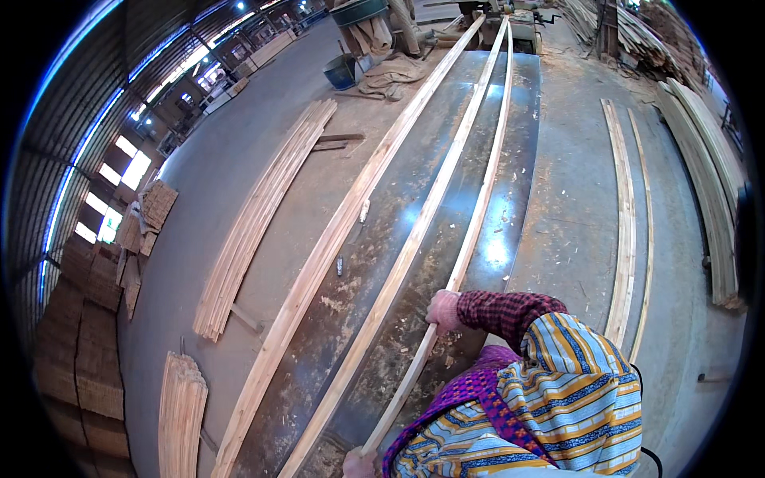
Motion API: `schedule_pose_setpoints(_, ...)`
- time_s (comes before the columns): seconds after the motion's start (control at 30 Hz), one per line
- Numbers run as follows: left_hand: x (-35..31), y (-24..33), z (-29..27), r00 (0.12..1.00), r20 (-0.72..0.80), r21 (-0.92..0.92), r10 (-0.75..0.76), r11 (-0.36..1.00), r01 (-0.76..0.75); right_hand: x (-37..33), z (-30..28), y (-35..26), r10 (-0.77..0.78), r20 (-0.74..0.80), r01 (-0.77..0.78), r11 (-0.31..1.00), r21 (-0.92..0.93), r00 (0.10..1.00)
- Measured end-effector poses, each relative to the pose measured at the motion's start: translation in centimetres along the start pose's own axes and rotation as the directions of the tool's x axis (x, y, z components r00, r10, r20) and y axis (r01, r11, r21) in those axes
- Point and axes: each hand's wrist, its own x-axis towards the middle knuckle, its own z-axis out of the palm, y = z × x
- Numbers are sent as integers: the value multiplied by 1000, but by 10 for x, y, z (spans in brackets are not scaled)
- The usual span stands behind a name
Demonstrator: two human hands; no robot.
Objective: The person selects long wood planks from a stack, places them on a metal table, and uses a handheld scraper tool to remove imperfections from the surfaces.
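A long, thin pale wood strip (478, 215) runs down the metal table (522, 119) from the machine at the far end. My right hand (444, 311), in a pink glove below a checked sleeve, is closed round this strip. Lower down, at the bottom edge, my left hand (358, 462) is closed on the same strip near its close end; part of that hand is cut off. Left of it lies a second wood strip (414, 247), roughly alongside. Farther left, a wider wood board (319, 263) also reaches toward the machine (518, 36).
Bundles of wood strips lie left of the table, one long bundle (263, 215) and one short bundle (182, 414). To the right are floor strips (621, 223) and a board stack (705, 183). A dark bucket (341, 72) stands beyond. Shavings litter the table.
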Motion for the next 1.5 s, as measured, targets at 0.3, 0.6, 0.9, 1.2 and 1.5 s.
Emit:
schedule_pose_setpoints(0.3, 11, 20, 38, 974, 15, 156, 226, 962, -226, -24, 4, 55, 42, -16, -42, 997, -58, 999)
schedule_pose_setpoints(0.6, 18, -43, 13, 960, -68, -98, 271, 956, -276, 2, 5, 6, -66, -68, 62, 996, -69, 995)
schedule_pose_setpoints(0.9, -19, 33, 24, 935, -125, 133, 331, 940, -314, 7, -9, 57, 4, 7, -4, 999, -51, 1000)
schedule_pose_setpoints(1.2, -3, 44, 79, 725, -454, -50, 518, 798, -601, 5, 8, 9, -42, -283, 73, 992, 101, 958)
schedule_pose_setpoints(1.5, -36, 60, 38, 931, -3, 108, 365, 926, -363, 34, 67, 70, 253, -142, -58, 646, 761, 957)
